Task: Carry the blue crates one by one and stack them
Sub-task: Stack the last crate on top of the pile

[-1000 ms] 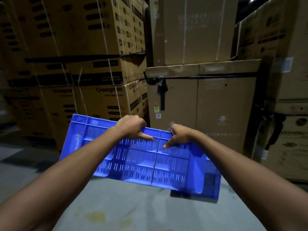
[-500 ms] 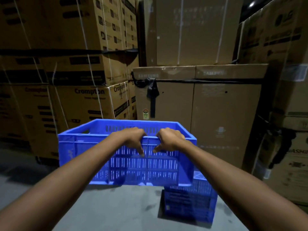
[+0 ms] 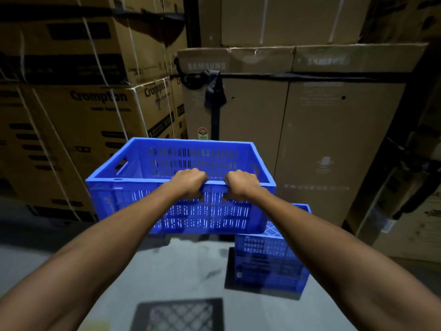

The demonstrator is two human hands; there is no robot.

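Note:
I hold a blue slotted crate point(image 3: 133, 201) in the air, upright and level, its open top facing up. My left hand point(image 3: 189, 181) and my right hand point(image 3: 241, 183) both grip its near rim, close together at the middle, fingers curled over the edge. Below and to the right, a second blue crate point(image 3: 269, 261) stands on the concrete floor. The held crate overlaps its upper left corner in view, and I cannot tell whether they touch.
Tall stacks of strapped cardboard cartons point(image 3: 95, 111) wall in the left, and large cartons point(image 3: 310, 139) stand straight ahead and on the right. A dark grated mat point(image 3: 179, 315) lies on the grey floor point(image 3: 186, 263) near the bottom edge.
The crate has swung from tilted with its side toward me to level and upright. It and my view have moved closer to the crate on the floor, which now shows more fully.

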